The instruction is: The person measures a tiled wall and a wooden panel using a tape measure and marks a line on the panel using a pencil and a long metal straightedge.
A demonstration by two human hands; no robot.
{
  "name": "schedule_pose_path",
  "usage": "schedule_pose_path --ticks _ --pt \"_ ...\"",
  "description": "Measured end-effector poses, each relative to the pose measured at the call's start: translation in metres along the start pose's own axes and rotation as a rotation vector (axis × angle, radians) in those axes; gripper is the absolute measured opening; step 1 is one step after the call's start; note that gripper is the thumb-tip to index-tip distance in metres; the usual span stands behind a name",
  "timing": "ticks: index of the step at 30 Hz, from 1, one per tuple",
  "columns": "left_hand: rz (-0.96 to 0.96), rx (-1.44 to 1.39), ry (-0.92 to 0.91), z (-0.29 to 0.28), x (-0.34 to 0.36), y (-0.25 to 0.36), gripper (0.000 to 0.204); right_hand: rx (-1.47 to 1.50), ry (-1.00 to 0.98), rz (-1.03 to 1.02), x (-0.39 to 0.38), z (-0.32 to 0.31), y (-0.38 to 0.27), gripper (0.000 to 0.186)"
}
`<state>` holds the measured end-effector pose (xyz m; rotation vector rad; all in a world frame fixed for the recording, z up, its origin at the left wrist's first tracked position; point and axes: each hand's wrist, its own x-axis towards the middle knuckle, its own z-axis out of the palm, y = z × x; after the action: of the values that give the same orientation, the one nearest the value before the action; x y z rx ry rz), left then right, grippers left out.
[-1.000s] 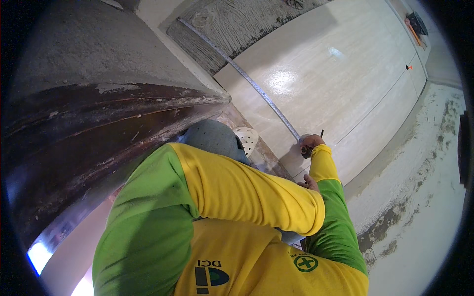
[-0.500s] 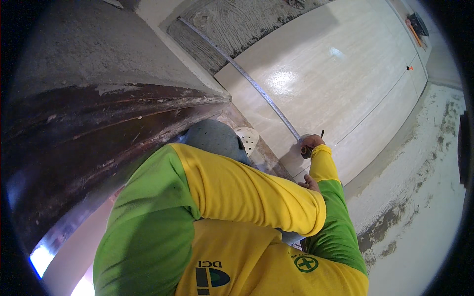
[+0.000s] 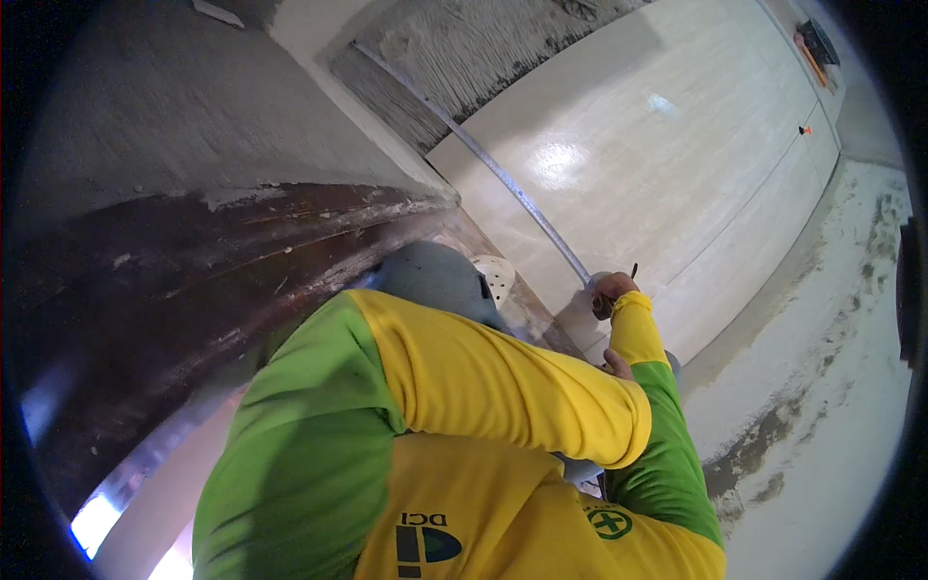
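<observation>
Treat the long silver metal measuring tape (image 3: 503,176), lying across glossy cream tile (image 3: 677,164), as probably light and kinkable, holding its dark case (image 3: 600,308), clamped by right hand (image 3: 613,287) fingers, with left hand (image 3: 618,364) fingers too hidden to tell.

Well apart from the fingers (image 3: 603,282), to their right, a small orange piece (image 3: 804,130) sits near an orange tool (image 3: 810,58); a dark panel (image 3: 193,256) stretches left.

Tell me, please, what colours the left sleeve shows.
Left sleeve: green at the top, yellow below; best in the head view.
</observation>
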<state>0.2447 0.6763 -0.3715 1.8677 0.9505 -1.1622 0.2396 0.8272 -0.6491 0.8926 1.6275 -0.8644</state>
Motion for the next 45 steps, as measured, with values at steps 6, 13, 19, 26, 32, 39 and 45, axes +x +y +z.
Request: schedule_pose_path --ticks 6,13,19,26,32,39,45 --pt "0.060 -0.042 0.068 0.013 -0.030 -0.029 0.040 -0.149 -0.122 -0.031 0.027 0.019 0.002 0.023" --pt "0.130 -0.102 0.303 0.017 -0.077 -0.073 0.038 -0.587 0.218 -0.309 0.041 0.044 0.031 0.027" --pt "0.120 -0.149 0.690 -0.013 -0.113 -0.106 0.037 -0.766 0.323 -0.273 0.035 0.043 0.041 0.019" --pt "0.098 -0.208 1.000 -0.047 -0.128 -0.112 0.042 -0.408 0.624 -0.155 0.055 0.064 0.017 0.018" --pt "0.143 -0.233 0.891 -0.046 -0.130 -0.111 0.048 -0.159 0.629 -0.078 0.037 0.067 0.009 0.025" --pt "0.174 -0.293 0.869 -0.049 -0.126 -0.111 0.043 0.054 0.725 0.043 0.049 0.081 0.013 0.025" --pt "0.204 -0.269 0.770 -0.053 -0.123 -0.120 0.048 0.194 0.809 0.121 0.024 0.081 0.000 0.026"
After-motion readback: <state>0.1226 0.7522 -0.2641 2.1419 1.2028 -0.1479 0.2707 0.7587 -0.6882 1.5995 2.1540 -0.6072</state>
